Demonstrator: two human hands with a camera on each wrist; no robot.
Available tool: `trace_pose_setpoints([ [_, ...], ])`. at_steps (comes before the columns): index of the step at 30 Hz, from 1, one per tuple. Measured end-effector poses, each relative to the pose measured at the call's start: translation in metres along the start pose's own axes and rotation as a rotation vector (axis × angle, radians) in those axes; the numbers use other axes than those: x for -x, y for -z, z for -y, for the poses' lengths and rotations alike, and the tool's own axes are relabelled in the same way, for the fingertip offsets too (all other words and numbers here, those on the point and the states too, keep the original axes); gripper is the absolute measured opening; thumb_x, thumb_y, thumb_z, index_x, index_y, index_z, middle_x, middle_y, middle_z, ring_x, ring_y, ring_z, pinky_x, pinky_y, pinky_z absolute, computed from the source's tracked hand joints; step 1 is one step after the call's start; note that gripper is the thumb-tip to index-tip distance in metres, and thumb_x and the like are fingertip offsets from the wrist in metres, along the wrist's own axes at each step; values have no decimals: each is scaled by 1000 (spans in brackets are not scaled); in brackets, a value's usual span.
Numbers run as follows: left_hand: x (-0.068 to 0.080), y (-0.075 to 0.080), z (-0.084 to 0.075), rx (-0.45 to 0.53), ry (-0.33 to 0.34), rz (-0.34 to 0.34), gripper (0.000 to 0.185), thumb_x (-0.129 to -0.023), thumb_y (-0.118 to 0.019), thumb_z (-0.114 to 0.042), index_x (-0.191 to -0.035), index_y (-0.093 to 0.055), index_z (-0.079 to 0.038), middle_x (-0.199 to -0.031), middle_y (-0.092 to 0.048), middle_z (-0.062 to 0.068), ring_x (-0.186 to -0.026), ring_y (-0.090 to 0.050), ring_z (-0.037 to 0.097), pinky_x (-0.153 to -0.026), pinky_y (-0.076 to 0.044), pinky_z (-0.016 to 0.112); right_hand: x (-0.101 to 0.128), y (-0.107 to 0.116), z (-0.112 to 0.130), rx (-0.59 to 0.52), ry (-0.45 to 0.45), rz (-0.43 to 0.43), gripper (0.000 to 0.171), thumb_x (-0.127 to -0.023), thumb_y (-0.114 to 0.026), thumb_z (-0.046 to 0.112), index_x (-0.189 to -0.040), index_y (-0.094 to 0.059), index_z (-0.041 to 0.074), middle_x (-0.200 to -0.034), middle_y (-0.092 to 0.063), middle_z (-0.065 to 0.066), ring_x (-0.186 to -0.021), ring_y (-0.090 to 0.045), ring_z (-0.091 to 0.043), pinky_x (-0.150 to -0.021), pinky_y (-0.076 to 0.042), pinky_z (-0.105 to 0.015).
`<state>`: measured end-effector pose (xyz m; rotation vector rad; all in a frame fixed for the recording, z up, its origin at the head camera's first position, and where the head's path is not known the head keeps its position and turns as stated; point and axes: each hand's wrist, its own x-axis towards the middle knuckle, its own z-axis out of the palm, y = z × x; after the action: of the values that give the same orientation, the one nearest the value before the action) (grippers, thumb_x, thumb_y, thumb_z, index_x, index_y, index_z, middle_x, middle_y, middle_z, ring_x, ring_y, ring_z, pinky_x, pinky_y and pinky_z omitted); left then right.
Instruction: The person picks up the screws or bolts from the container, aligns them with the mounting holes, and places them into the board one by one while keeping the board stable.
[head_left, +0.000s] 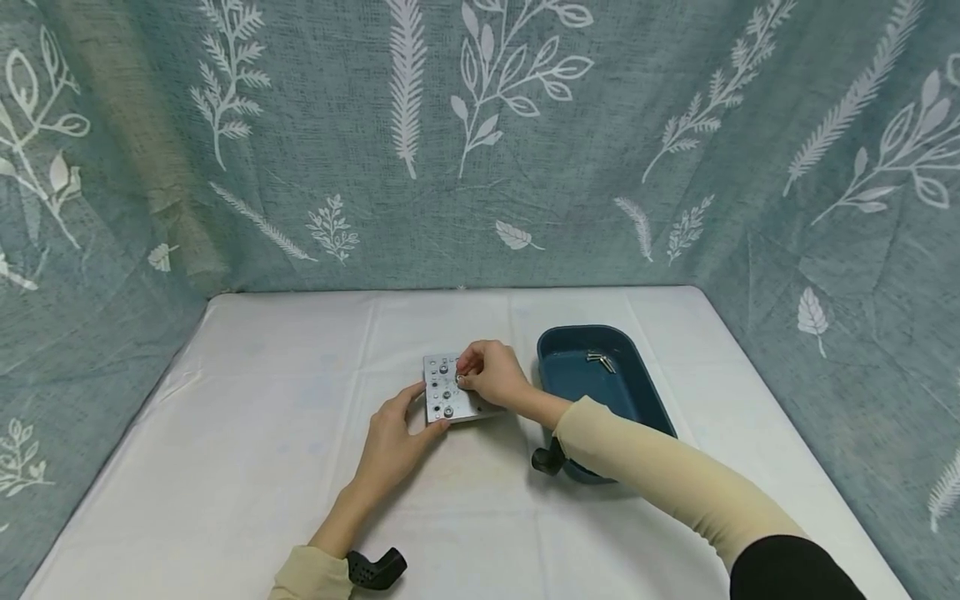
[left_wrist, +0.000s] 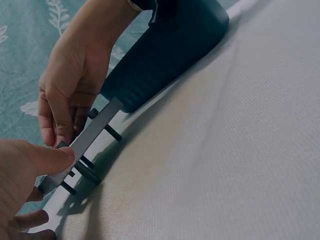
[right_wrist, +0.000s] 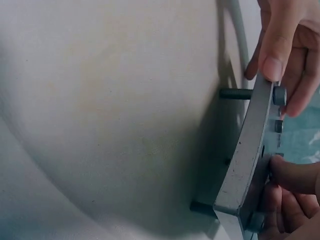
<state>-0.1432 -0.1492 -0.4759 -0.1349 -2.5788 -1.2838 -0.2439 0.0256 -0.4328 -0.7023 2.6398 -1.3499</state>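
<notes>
A silver metal plate (head_left: 467, 407) with several holes lies face up, its left edge gripped between the thumb and fingers of my left hand (head_left: 396, 435). Socket-head bolts (head_left: 447, 412) stand in some of its holes. Their threaded shanks (left_wrist: 113, 132) stick out below the plate in the left wrist view. My right hand (head_left: 497, 375) reaches over the plate's far half and pinches a small bolt (head_left: 460, 379) by its head between thumb and forefinger. The fingers hide most of that bolt. In the right wrist view, the right thumb (right_wrist: 295, 176) is right at the plate's top face.
To the right of the plate stands a dark blue tray (head_left: 551, 333), partly under my right forearm. A few loose bolts (head_left: 601, 361) lie in its far part. White cloth (head_left: 262, 433) covers the table, and a patterned green curtain (head_left: 337, 125) hangs behind it.
</notes>
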Motion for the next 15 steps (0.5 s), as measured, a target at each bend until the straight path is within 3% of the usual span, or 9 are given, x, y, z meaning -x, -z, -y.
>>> trace_pose_setpoints([
  [11,-1,0,-1,-6,-5,-4,67,-81,-83,-21,-136,-53,1,-134,-56,23,-124,-50,40,-103,-40,54,-3,6,-2,-69,-36,49,14,-79,-80,-3,-86,-71,5,-78,-69,-2,-69,-63,-13,-62,-52,-24],
  [15,-1,-1,-1,-3,-2,-3,67,-81,-83,-21,-137,-53,1,-134,-55,23,-124,-50,40,-104,-39,54,-3,13,-6,-117,-36,108,17,-79,-79,-6,-92,-71,2,-84,-70,-5,-72,-65,-14,-65,-54,-26],
])
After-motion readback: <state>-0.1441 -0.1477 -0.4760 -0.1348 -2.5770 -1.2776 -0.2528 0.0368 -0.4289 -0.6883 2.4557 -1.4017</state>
